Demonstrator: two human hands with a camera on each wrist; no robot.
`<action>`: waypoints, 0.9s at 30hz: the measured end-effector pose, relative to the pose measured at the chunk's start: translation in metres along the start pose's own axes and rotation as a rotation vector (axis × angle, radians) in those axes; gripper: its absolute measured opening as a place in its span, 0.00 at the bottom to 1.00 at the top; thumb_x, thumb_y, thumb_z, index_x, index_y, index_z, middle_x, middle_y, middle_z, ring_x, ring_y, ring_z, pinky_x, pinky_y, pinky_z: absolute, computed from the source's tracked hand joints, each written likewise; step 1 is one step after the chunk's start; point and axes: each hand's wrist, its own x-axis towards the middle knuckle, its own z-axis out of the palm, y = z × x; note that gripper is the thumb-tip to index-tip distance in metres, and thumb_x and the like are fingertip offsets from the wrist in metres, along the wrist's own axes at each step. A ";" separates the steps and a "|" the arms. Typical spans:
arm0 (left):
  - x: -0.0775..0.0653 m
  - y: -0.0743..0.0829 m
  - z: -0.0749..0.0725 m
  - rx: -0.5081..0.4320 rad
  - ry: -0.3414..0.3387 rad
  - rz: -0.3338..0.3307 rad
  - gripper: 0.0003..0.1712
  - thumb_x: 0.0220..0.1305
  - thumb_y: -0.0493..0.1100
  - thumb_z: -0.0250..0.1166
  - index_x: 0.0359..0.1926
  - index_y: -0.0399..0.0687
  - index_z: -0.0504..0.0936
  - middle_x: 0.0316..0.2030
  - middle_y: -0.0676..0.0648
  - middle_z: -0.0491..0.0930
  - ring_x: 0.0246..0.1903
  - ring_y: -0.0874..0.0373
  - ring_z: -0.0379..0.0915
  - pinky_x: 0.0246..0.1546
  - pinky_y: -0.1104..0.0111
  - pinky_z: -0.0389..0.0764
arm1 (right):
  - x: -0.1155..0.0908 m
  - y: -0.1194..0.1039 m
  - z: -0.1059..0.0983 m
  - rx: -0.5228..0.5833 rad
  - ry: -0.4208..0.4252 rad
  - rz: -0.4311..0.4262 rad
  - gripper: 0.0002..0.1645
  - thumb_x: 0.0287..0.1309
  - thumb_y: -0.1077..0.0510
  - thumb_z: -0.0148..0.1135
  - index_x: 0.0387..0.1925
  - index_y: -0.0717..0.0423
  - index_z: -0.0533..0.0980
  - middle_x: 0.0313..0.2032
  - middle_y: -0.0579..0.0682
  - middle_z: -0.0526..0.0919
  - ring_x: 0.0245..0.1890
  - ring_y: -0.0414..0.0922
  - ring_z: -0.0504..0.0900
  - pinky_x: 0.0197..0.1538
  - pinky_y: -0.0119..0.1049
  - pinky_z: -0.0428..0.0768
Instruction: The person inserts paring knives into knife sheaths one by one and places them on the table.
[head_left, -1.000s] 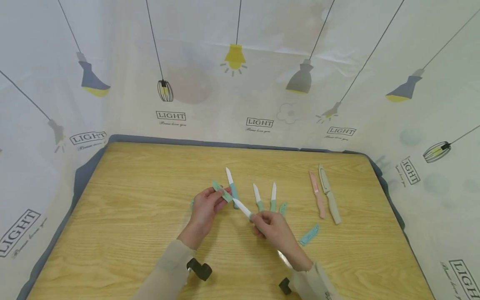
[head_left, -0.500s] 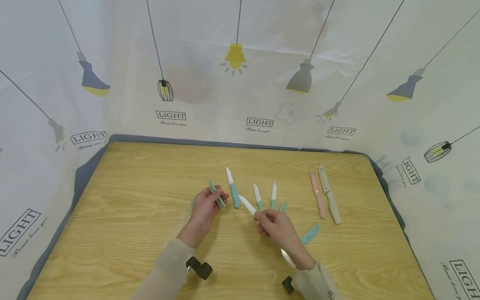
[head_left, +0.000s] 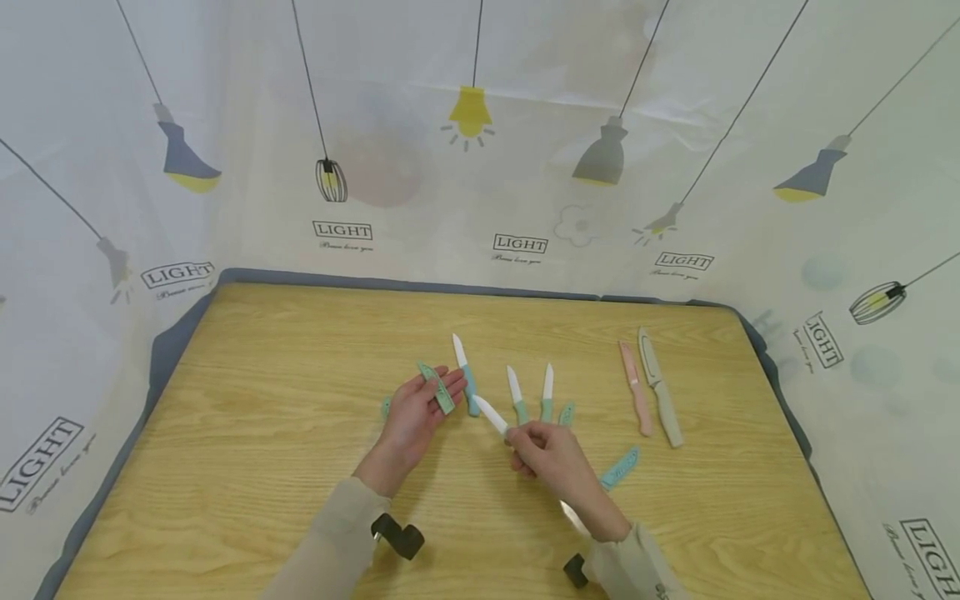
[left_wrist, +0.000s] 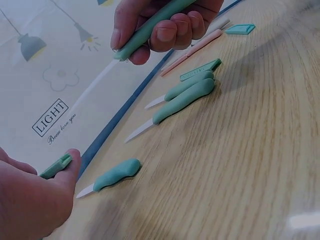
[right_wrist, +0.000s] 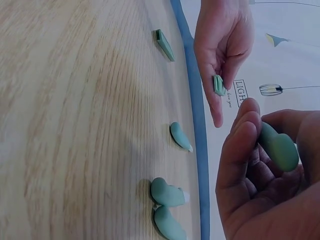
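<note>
My left hand (head_left: 411, 419) is turned palm up and pinches a green knife sheath (head_left: 437, 389) between thumb and fingers. In the right wrist view the sheath (right_wrist: 219, 85) shows end-on in that hand. My right hand (head_left: 553, 460) grips a paring knife by its green handle (left_wrist: 150, 30); its white blade (head_left: 491, 414) points toward the left hand, apart from the sheath. Both are held above the table. Below them lies a blue-handled knife (head_left: 467, 379) with a bare white blade.
Two green-handled knives (head_left: 516, 392) lie right of centre, beside another green sheath (head_left: 567, 414). A blue sheath (head_left: 620, 468) is near the right forearm. Farther right are a pink knife (head_left: 636, 390) and a larger beige knife (head_left: 660, 387). Another green sheath (right_wrist: 164, 45) lies left of the left hand.
The sheath and the blade tip, close together one second ago, have moved apart. The left hand has turned the sheath and its fingers have straightened; the knife has moved slightly right.
</note>
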 end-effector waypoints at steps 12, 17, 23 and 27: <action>0.001 0.000 0.005 -0.073 -0.022 0.001 0.25 0.78 0.37 0.39 0.69 0.26 0.52 0.64 0.30 0.65 0.62 0.44 0.66 0.61 0.61 0.70 | -0.001 -0.003 0.009 0.002 -0.035 0.004 0.21 0.68 0.51 0.55 0.35 0.68 0.80 0.20 0.52 0.81 0.20 0.48 0.78 0.21 0.30 0.80; 0.000 0.001 0.007 -0.098 -0.024 0.004 0.25 0.78 0.37 0.39 0.69 0.26 0.53 0.64 0.30 0.65 0.62 0.45 0.67 0.61 0.61 0.70 | -0.001 -0.009 0.012 -0.018 -0.044 0.013 0.17 0.69 0.56 0.54 0.33 0.65 0.80 0.21 0.59 0.82 0.21 0.56 0.78 0.22 0.41 0.82; 0.002 0.000 0.007 -0.122 -0.025 0.005 0.25 0.78 0.37 0.39 0.69 0.26 0.54 0.63 0.31 0.67 0.61 0.46 0.68 0.59 0.62 0.72 | 0.000 -0.007 0.013 -0.023 -0.045 0.022 0.18 0.69 0.55 0.54 0.33 0.66 0.80 0.21 0.56 0.82 0.21 0.56 0.78 0.22 0.44 0.82; 0.002 0.000 0.007 -0.129 -0.031 0.003 0.25 0.78 0.37 0.39 0.69 0.26 0.54 0.63 0.31 0.67 0.61 0.46 0.68 0.59 0.63 0.73 | 0.002 -0.003 0.014 -0.030 -0.043 0.022 0.22 0.68 0.51 0.54 0.35 0.68 0.80 0.20 0.50 0.81 0.21 0.54 0.79 0.21 0.34 0.80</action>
